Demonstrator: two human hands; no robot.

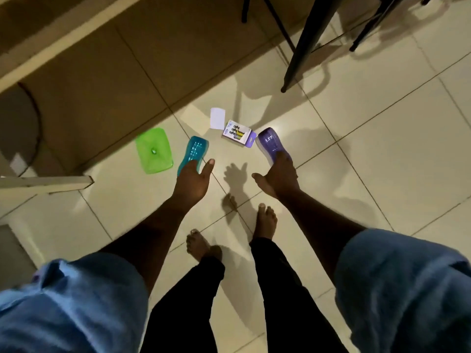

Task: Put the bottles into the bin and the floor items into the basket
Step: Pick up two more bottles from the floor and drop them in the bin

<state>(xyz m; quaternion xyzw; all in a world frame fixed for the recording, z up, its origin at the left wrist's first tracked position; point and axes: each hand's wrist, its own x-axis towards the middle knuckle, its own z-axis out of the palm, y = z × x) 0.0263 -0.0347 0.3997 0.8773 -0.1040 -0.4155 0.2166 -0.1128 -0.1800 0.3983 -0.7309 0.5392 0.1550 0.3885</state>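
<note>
Farthest left, a translucent green lid (154,150), flat and rounded at the corners, lies on the glossy tiled floor (382,161). Just right of it the left hand (192,178) grips the near end of a ribbed, waisted teal bottle (194,151), fingers curled beneath and thumb sticking out. Its long axis points away from the person. Ahead between the hands lie a white card (217,118) and a small printed box (238,133), both flat on the tiles. The right hand (279,174) holds a smooth purple bottle (270,142) the same way, tip forward beside the box. Both bottles look ready for the bin (neither bin nor basket is in view). The box lies nearer the right hand.
</note>
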